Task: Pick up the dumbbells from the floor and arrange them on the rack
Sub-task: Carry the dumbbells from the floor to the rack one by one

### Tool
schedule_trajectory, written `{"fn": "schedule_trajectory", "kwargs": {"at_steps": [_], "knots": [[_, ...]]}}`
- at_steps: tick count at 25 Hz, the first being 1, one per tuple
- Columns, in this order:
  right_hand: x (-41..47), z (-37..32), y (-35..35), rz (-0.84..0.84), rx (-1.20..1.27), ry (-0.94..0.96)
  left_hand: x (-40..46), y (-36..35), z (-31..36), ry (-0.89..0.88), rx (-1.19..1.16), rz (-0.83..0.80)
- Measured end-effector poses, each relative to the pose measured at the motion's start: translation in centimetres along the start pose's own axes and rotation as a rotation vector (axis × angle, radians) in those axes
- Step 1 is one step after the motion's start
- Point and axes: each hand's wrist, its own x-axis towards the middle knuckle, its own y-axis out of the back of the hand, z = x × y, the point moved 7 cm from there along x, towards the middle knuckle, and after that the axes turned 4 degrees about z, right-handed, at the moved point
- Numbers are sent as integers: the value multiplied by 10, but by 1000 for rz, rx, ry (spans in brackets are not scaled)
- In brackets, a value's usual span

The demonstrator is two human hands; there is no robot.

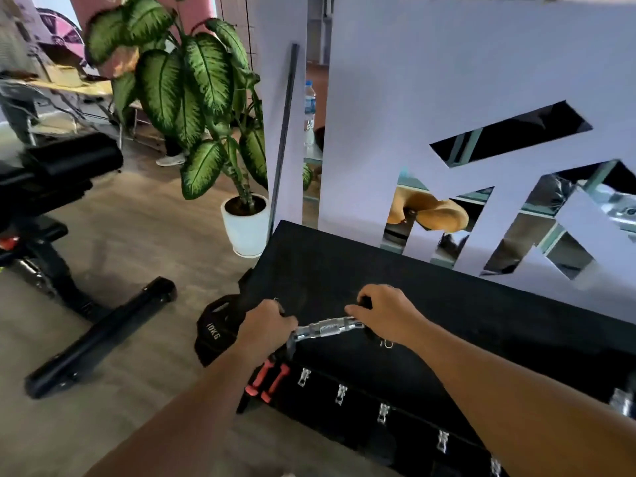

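A dumbbell with a knurled chrome handle and black ends lies across the flat black top of the rack, near its left end. My left hand grips the dumbbell's left end. My right hand grips its right end. Both black ends are mostly hidden under my fingers. Below, on the rack's lower left, two small red-handled dumbbells lie side by side.
A black 10 kg weight plate leans by the rack's left corner. A black bench with a floor bar stands at left. A potted plant and a white cut-out partition stand behind the rack. Metal clips line the rack's front.
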Motion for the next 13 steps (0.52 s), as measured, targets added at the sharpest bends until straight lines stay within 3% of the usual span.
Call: {"fn": "schedule_trajectory", "kwargs": {"at_steps": [7, 13], "knots": [[129, 29, -52, 0, -74, -58, 122, -55, -31, 127, 32, -83], [186, 79, -127, -150, -115, -138, 160, -117, -82, 255, 92, -103]]}}
